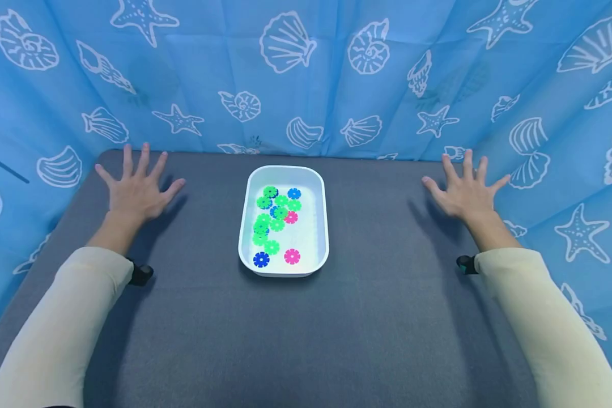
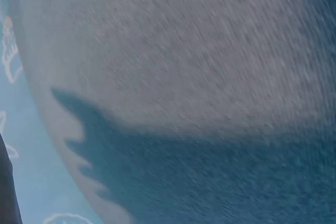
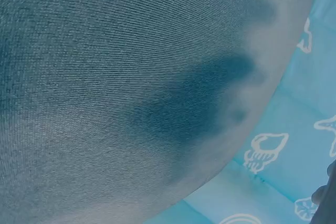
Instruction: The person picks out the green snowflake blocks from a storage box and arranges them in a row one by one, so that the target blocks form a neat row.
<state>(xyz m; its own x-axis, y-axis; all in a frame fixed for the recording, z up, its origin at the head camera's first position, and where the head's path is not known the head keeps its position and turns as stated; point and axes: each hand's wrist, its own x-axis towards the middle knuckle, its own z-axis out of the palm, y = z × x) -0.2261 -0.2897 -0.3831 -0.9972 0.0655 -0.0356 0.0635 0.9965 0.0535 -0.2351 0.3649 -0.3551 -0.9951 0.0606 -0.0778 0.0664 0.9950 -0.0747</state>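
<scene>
A white rectangular tray (image 1: 313, 249) sits near the middle of the table in the head view. Inside it lie several small notched plastic discs: green ones (image 1: 272, 247) mostly along the left side, a dark blue one (image 1: 261, 259) at the near left corner and a pink one (image 1: 292, 256) near the front. Some discs overlap. To the left of the tray my left hand (image 1: 136, 192) is spread, palm down, with nothing in it. My right hand (image 1: 466, 192), also spread and holding nothing, is to the right of the tray. Both hands are well apart from the tray.
Dark grey cloth covers the table (image 1: 285, 340). A blue curtain (image 1: 326, 85) with white shells and starfish hangs along the back and both sides. Dark devices are strapped at the left wrist (image 1: 141, 275) and right wrist (image 1: 466, 264). The wrist views show mostly tablecloth and hand shadows.
</scene>
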